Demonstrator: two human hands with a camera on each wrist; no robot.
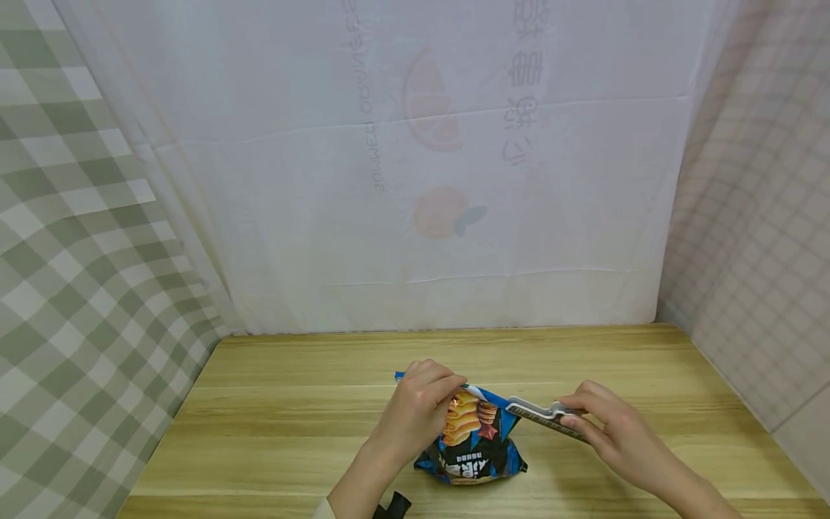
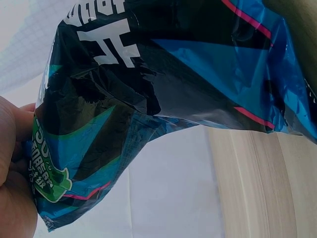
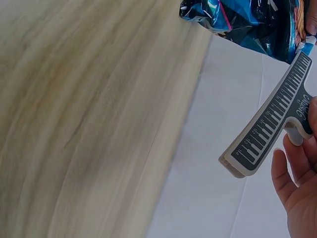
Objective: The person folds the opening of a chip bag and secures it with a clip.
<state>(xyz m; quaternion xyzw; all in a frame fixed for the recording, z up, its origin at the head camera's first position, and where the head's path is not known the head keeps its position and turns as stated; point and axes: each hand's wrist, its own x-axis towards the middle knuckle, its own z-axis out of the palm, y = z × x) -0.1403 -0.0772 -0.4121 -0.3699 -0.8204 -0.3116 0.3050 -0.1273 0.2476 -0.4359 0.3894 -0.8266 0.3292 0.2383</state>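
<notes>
- Both forearms run off the bottom edge of the head view, and a small black thing (image 1: 392, 504) beside the left wrist is cut off there too, too little of it showing to name.
- Left hand (image 1: 421, 407) pinches the top edge of the snack bag (image 1: 473, 443), fingers curled over it; the part of the bag's top under those fingers is hidden.
- Right hand (image 1: 606, 425) grips the grey clip (image 1: 541, 416) by its handle end, just right of the bag; the fingers cover the rear of the clip.
- From the right wrist, the clip (image 3: 270, 134) shows a dark ridged face and some lettering too small to read; its tip reaches the bag's corner, but whether the two touch cannot be told.
- Snack bag stands upright on the table (image 1: 292, 432), near the front edge at the middle.
- It is glossy and crinkled, blue and black, with orange snack pictures and white lettering on the front; the left wrist view adds pink lines and a green patch.
- White cloth (image 1: 415, 180) hangs behind the table with faint mirrored print.
</notes>
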